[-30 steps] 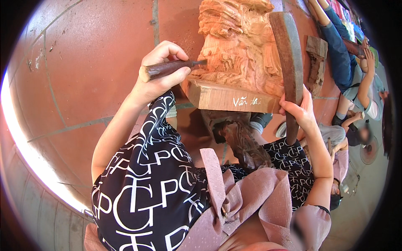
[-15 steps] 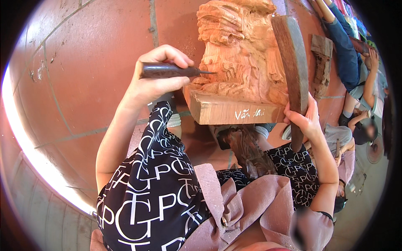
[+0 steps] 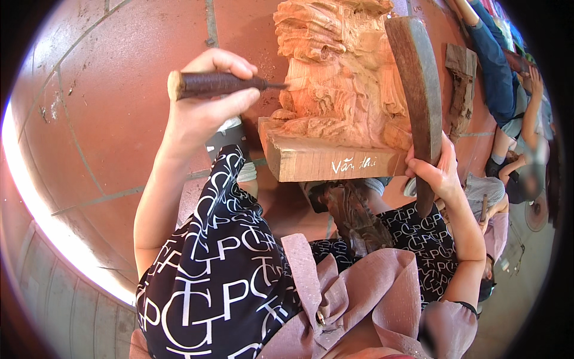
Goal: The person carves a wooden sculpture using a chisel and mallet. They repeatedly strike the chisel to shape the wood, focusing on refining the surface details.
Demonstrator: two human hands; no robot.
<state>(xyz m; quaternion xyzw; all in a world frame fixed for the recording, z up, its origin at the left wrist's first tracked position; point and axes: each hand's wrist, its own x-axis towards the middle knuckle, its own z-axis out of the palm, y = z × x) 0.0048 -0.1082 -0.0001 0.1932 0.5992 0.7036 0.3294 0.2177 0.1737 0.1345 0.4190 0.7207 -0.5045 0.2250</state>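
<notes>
My left hand (image 3: 206, 99) is closed on a carving chisel (image 3: 218, 84) with a dark round handle. The chisel's thin metal tip points right and meets or nearly meets the left side of a carved wooden sculpture (image 3: 335, 90). That sculpture has deep folds and ridges and rises from a flat block base (image 3: 335, 161) with white handwriting on its front. In my right hand (image 3: 436, 169) is a curved dark wooden mallet (image 3: 415, 78), gripped near its narrow lower end. Its broad end stands up beside the sculpture's right side.
Beneath the base is a dark, rough wooden support (image 3: 356, 218) between my legs. A weathered wood piece (image 3: 460, 84) lies on the red tiled floor (image 3: 137, 60) to the right. Other people sit farther right, one in blue trousers (image 3: 495, 78).
My left hand and the chisel have moved left and slightly up, drawing the tip back toward the sculpture's left edge. My right hand and the mallet have hardly moved.
</notes>
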